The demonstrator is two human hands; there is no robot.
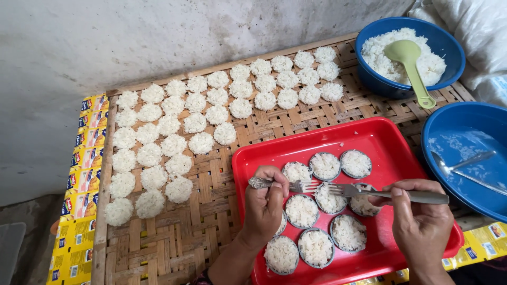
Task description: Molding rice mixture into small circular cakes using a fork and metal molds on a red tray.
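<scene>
Head view, looking down on a woven bamboo mat (pixel 211 211) set against a grey wall. Left hand (pixel 265 203) clamped around the handle of a fork (pixel 288 184), tines pointing right. Right hand (pixel 420 221) clamped around a second fork (pixel 380 193), tines pointing left. Both forks lying nearly level, long axes running left to right, tips close together but not clearly touching, hovering above the middle of a red tray (pixel 380 142).

Directly below the tine tips: a small round mould filled with rice (pixel 329 199), one of about ten such filled moulds in the tray. That mould just under the right fork's tines and slightly right of the left fork's, so about equally near both hands. Other moulds ranged around it, one partly hidden under the left wrist.

On the mat to the left and behind: rows of unmoulded white rice discs (pixel 174 142), laid out well apart from the tray. Far right: a blue bowl of cooked rice (pixel 409 53) with a green paddle (pixel 409 63) resting in it, and a nearer blue basin (pixel 465 153) holding water and a spoon (pixel 465 163). Yellow printed packaging (pixel 84 169) lining the mat's left edge.
</scene>
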